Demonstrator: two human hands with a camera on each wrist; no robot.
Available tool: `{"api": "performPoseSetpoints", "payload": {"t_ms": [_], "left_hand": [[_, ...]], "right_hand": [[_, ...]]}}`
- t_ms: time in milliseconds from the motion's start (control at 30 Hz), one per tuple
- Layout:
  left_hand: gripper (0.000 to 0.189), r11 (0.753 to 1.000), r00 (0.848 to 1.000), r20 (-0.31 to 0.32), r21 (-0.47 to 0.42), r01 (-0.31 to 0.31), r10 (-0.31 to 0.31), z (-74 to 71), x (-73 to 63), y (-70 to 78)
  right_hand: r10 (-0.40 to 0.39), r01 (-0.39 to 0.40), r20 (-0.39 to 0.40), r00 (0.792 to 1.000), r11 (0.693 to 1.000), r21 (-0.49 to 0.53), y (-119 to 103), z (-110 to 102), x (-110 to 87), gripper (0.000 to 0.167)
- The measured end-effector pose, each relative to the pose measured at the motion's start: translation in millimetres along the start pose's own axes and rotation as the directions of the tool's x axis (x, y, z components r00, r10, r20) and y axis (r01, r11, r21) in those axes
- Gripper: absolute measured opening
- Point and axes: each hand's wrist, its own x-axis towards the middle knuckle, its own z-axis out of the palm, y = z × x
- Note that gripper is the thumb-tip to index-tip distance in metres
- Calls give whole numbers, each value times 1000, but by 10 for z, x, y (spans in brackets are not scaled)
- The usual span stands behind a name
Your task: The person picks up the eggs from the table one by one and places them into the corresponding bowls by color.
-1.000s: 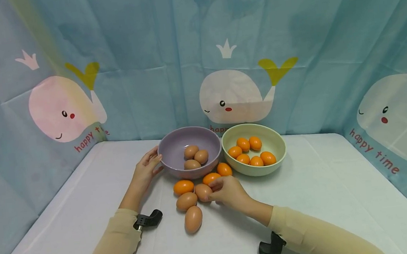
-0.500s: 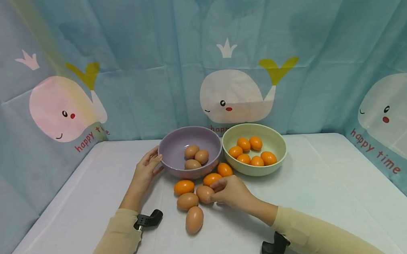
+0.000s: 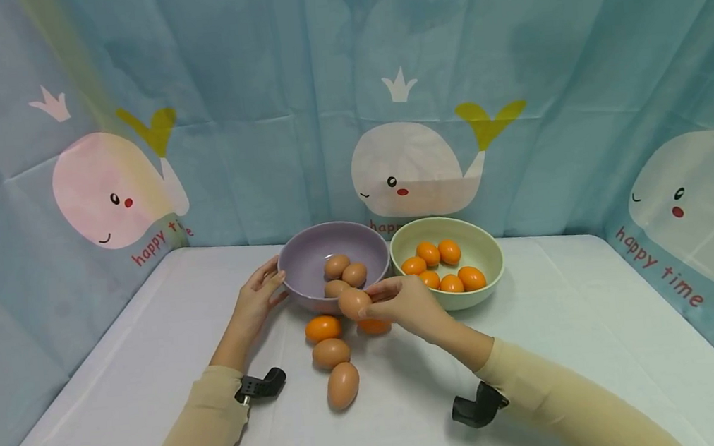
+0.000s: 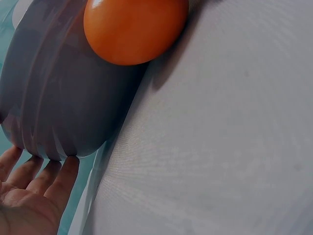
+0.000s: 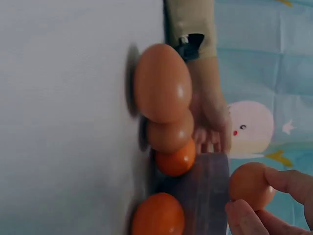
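Observation:
My right hand (image 3: 409,307) pinches a brown egg (image 3: 354,304) between thumb and fingertips, raised at the near rim of the purple bowl (image 3: 299,256). Seen from the right wrist, this egg (image 5: 252,186) overlaps the bowl's edge. Inside the bowl lie 3 brown eggs (image 3: 354,274). My left hand (image 3: 255,296) touches the bowl's left side; its fingertips (image 4: 70,164) press on the outer wall with fingers fairly straight. Two more brown eggs (image 3: 343,386) lie on the table in front, beside a glossy orange egg-shaped piece (image 3: 323,329). Another orange piece (image 3: 374,326) is partly hidden under the right hand.
A pale green bowl (image 3: 490,250) stands against the purple one on its right, holding several orange egg-shaped pieces (image 3: 471,278). Both stand on a white-covered table (image 3: 597,343). A blue curtain (image 3: 251,175) with printed whales hangs close behind.
My right hand has lifted the brown egg off the table and carried it up to the purple bowl's near rim. The left hand and both bowls stay in place.

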Motion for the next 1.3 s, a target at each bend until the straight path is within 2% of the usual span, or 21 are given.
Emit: {"api": "performPoseSetpoints", "payload": {"t_ms": [200, 400, 667, 800, 1033, 1300], "left_hand": [[62, 1000, 1000, 0, -8, 2, -2, -14, -6, -17], [59, 1000, 1000, 0, -20, 8, -8, -4, -5, -23], [59, 1000, 1000, 5, -27, -8, 8, 20, -6, -21], [60, 1000, 1000, 8, -20, -14, 14, 19, -5, -19], [61, 999, 1000, 9, -31, -17, 18, 6, 2, -22], [60, 999, 1000, 15, -41, -20, 21, -13, -4, -21]], "right_hand": [[34, -33, -24, 999, 999, 9, -150, 5, 158, 37], [47, -46, -21, 999, 995, 84, -206, 55, 338, 35], [38, -39, -35, 999, 998, -53, -196, 155, 567, 37], [28, -29, -37, 999, 998, -51, -194, 203, 695, 37], [80, -83, -92, 993, 996, -22, -195, 299, 918, 33], [61, -68, -85, 995, 994, -80, -175, 369, 1072, 33]]}}
